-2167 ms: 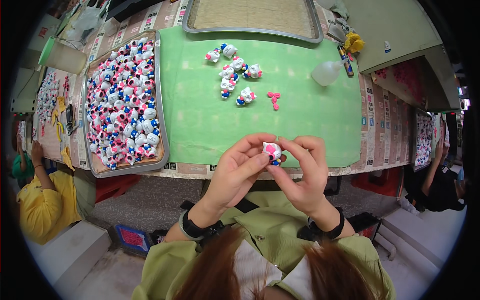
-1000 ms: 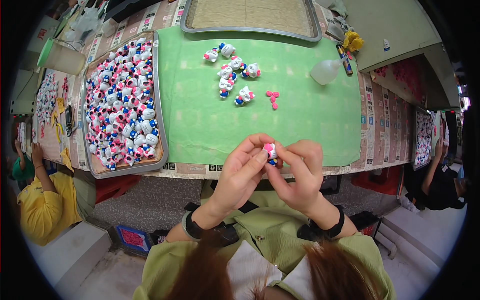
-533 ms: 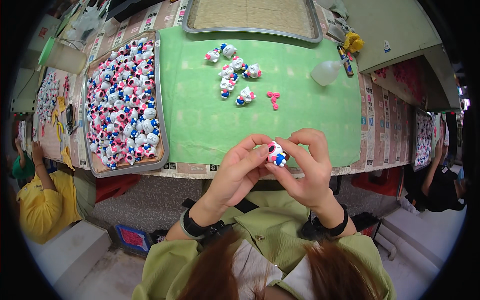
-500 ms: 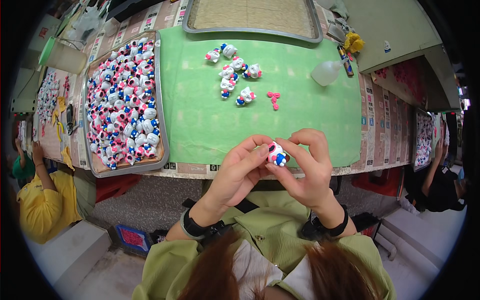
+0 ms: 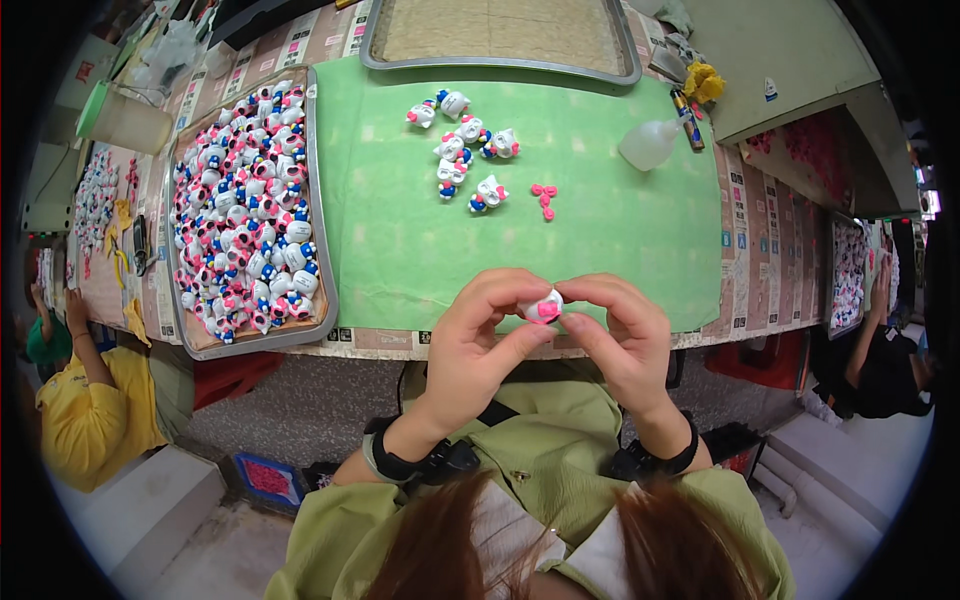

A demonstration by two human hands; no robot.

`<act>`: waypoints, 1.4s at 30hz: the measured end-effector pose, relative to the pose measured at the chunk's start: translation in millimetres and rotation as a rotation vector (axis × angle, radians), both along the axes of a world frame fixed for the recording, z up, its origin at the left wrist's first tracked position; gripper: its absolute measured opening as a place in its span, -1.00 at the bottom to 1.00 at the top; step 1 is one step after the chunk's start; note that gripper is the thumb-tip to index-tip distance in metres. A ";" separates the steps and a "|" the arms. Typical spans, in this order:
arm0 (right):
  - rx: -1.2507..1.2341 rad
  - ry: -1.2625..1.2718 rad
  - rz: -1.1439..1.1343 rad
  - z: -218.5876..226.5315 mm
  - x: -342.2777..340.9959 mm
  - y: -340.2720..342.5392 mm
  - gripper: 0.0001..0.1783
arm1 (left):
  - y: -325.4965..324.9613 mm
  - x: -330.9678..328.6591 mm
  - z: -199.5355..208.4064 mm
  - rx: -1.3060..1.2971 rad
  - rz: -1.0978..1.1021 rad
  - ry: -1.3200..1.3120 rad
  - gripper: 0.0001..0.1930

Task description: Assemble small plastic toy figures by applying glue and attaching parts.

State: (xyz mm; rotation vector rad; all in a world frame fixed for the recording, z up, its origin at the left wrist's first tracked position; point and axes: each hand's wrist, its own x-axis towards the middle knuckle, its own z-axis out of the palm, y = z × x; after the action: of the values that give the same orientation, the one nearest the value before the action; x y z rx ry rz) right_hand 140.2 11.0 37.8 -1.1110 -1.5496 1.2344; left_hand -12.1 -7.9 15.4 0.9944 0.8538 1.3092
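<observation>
Between both hands, above the front edge of the green mat, I hold a small white figurine (image 5: 544,306) with a pink bow toward me. My left hand (image 5: 492,325) pinches it from the left with thumb and fingers. From the right, the thumb and fingertips of my right hand (image 5: 622,335) close on it too. The figurine's lower body is hidden. Ahead on the mat lie several white, blue and pink figurines (image 5: 488,194). Beside them sits a small cluster of pink bows (image 5: 544,202).
At the left, a metal tray (image 5: 325,200) is heaped with figurines. Another metal tray (image 5: 500,68) stands at the back. A translucent squeeze bottle (image 5: 648,145) leans at the mat's right. A yellow cloth (image 5: 704,83) lies behind it. People work at both sides.
The figurine has been turned in my fingers: its blue body faced me before, now its bow and white head do. Both hands stay in nearly the same place.
</observation>
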 end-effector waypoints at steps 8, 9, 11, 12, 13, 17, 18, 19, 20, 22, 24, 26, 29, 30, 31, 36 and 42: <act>-0.155 0.097 0.020 1.9 -1.4 -0.3 -0.79 | 0.9 -0.5 3.5 0.130 0.092 0.238 -0.71; -0.197 0.116 0.022 1.0 -0.6 -1.3 -0.79 | 0.3 0.1 3.6 0.122 0.079 0.267 -0.73; -0.191 0.083 0.031 -4.0 -3.8 1.1 -0.78 | 2.2 -8.5 7.5 0.109 0.067 0.366 -0.75; -0.145 0.018 0.029 -6.7 -1.7 2.3 -0.77 | 4.9 -18.6 11.7 0.081 0.130 0.450 -0.76; -0.099 -0.041 0.024 -9.3 -0.5 2.0 -0.77 | 9.2 -29.0 16.9 0.053 0.193 0.539 -0.77; -0.171 0.092 -0.182 -9.1 22.1 8.1 -0.67 | 30.7 -101.8 17.5 0.043 0.742 0.952 -0.78; -0.106 0.077 -0.279 -10.4 28.7 10.7 -0.63 | 34.4 -121.1 21.9 0.082 0.816 1.233 -0.77; -0.040 0.059 -0.374 -12.0 34.3 14.6 -0.59 | 35.4 -129.0 27.9 0.242 0.869 1.464 -0.78; 0.025 0.041 -0.471 -13.7 40.1 19.5 -0.55 | 39.2 -126.4 29.7 0.281 0.848 1.433 -0.78; 0.177 -0.041 -0.597 -16.5 51.7 39.2 -0.45 | 46.4 -109.5 28.1 0.248 0.673 1.279 -0.77; 0.235 -0.135 -0.614 -19.3 59.4 63.6 -0.36 | 55.7 -81.4 20.4 0.204 0.402 1.124 -0.75; 0.198 -0.240 -0.550 -22.6 66.0 86.8 -0.30 | 71.3 -59.8 10.6 0.211 0.251 1.165 -0.74; 0.125 -0.249 -0.422 -37.1 71.0 112.1 -0.30 | 82.4 -41.5 0.6 0.153 0.199 1.361 -0.75; 0.068 -0.216 -0.361 -40.3 73.1 118.9 -0.34 | 84.1 -39.2 -2.1 0.148 0.194 1.411 -0.75; 0.007 -0.181 -0.300 -44.4 74.5 124.3 -0.37 | 85.2 -38.2 -3.1 0.141 0.186 1.464 -0.76; -0.142 -0.258 -0.140 -43.7 83.8 135.0 -0.53 | 78.1 -33.9 -0.7 0.137 0.225 1.352 -0.79; -0.188 0.232 -0.160 -9.4 55.5 82.0 -0.53 | 42.9 -26.3 13.7 -0.293 0.100 0.285 -0.71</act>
State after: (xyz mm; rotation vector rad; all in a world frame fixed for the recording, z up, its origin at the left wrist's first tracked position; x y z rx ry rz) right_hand 195.7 93.0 28.4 -1.1412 -1.1681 1.3669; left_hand -38.4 35.0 29.1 0.9249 1.2876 1.0988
